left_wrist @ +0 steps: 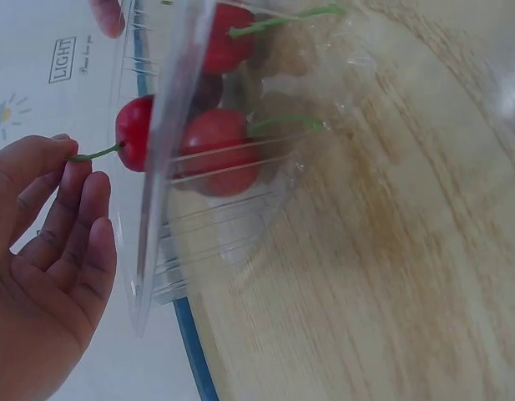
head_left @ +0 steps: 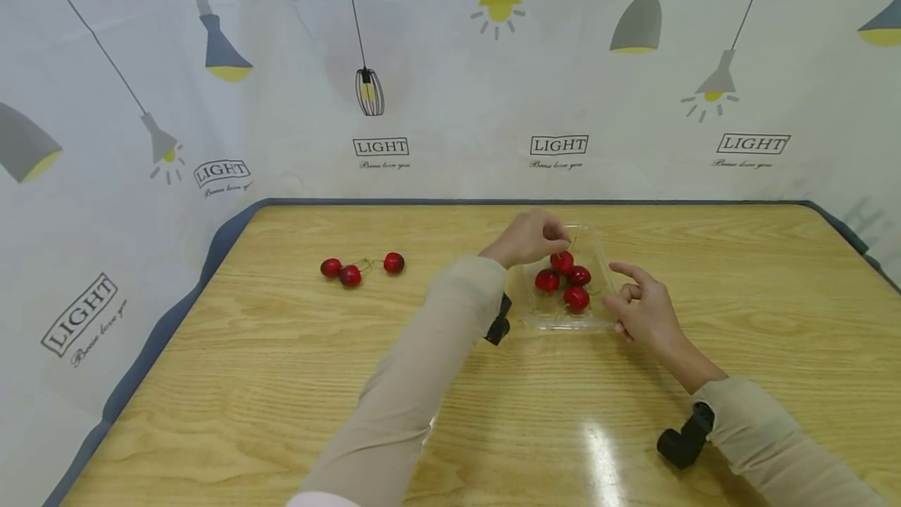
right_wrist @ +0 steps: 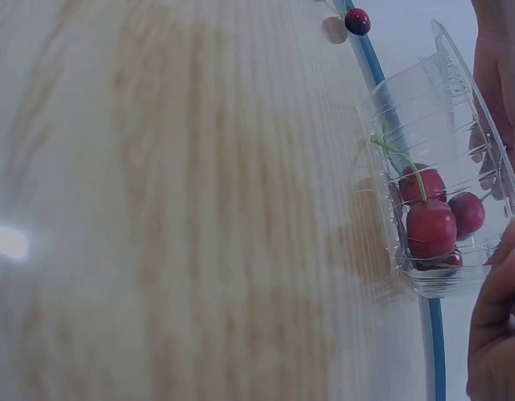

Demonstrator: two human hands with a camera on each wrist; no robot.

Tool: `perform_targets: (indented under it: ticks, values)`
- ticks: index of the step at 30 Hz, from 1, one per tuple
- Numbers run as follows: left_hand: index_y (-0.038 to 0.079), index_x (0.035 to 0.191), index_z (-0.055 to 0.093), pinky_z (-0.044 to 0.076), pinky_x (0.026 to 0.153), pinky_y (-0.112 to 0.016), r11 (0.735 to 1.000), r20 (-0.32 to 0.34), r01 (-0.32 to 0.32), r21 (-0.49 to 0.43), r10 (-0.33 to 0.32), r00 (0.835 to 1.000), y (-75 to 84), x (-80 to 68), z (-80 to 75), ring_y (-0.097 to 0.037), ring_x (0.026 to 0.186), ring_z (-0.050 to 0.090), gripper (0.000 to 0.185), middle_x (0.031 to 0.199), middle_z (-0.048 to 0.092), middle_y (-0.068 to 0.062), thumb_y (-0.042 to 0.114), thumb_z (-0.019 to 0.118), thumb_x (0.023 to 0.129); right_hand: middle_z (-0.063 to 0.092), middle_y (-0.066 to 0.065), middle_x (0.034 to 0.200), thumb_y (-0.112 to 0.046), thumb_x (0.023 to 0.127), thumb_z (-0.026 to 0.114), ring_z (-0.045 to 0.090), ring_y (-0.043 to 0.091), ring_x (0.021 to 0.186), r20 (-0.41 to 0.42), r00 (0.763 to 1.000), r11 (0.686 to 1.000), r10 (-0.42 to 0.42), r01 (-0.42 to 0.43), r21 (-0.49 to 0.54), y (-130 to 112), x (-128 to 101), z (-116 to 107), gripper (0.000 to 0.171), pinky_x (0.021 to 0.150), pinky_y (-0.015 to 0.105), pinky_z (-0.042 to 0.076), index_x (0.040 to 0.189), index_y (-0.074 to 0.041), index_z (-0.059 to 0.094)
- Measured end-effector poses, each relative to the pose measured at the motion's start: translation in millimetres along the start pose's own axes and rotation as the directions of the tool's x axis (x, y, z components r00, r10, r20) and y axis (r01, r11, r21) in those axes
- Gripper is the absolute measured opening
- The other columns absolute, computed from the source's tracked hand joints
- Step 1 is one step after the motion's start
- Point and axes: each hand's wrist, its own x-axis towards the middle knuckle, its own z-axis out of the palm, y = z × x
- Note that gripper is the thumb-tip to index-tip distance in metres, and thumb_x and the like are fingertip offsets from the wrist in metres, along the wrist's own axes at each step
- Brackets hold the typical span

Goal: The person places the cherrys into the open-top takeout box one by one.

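Observation:
A clear plastic container (head_left: 533, 322) with several red cherries (head_left: 576, 299) in it stands on the table. My left hand (head_left: 529, 239) is over its far left part and pinches the green stem of a cherry (left_wrist: 134, 134) between thumb and forefinger. That cherry hangs at the container's open top, close above the others. At the container's right side, my right hand (head_left: 646, 311) holds the rim with the thumb and curled fingers, forefinger stretched out. In the right wrist view, the right hand's grip is partly cut off by the frame edge.
Three cherries with stems, one of them a dark red cherry (head_left: 394, 263), lie on the wooden table (head_left: 281, 382) left of the container. A white cloth printed with lamps (head_left: 450, 100) hangs behind the table's back edge. Black cameras (head_left: 683, 444) sit at both wrists.

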Motion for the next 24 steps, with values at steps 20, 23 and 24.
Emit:
perform_targets:
  ticks: [20, 23, 24]
  values:
    - [0.005, 0.094, 0.065, 0.042, 0.066, -0.016, 1.000, -0.014, -0.015, -0.019, 0.015, 1.000, -6.3, 0.0, 9.3, -0.010, 0.078, 0.055, 0.013, 0.087, 0.063, -0.002, 0.013, 0.059, 0.085, 0.045, 0.006, 0.059, 0.000, 0.085, 0.050, 0.046, 0.014, 0.036, 0.000, 1.000, 1.000, -0.004, 0.004, -0.004, -0.3, -0.7, 0.0, 0.053, 0.034, 0.029, 0.038, 0.134, 0.001, 0.030]
    - [0.005, 0.094, 0.064, 0.042, 0.065, -0.015, 1.000, -0.017, -0.020, -0.020, 0.020, 1.000, -6.4, 0.1, 10.3, -0.009, 0.078, 0.056, 0.013, 0.087, 0.064, -0.002, 0.013, 0.059, 0.085, 0.045, 0.006, 0.059, 0.000, 0.085, 0.050, 0.046, 0.014, 0.036, 0.001, 1.000, 1.000, -0.005, 0.005, 0.000, 0.1, -0.7, 0.0, 0.053, 0.033, 0.029, 0.038, 0.134, 0.001, 0.031]
    - [0.005, 0.094, 0.064, 0.042, 0.065, -0.015, 1.000, -0.016, -0.021, -0.021, 0.021, 1.000, -6.8, 0.4, 10.7, -0.009, 0.078, 0.056, 0.013, 0.087, 0.064, -0.002, 0.012, 0.059, 0.085, 0.045, 0.006, 0.059, 0.000, 0.085, 0.050, 0.046, 0.014, 0.036, 0.000, 1.000, 1.000, -0.005, 0.005, 0.001, 0.3, -0.6, 0.0, 0.052, 0.033, 0.029, 0.039, 0.134, 0.001, 0.031]
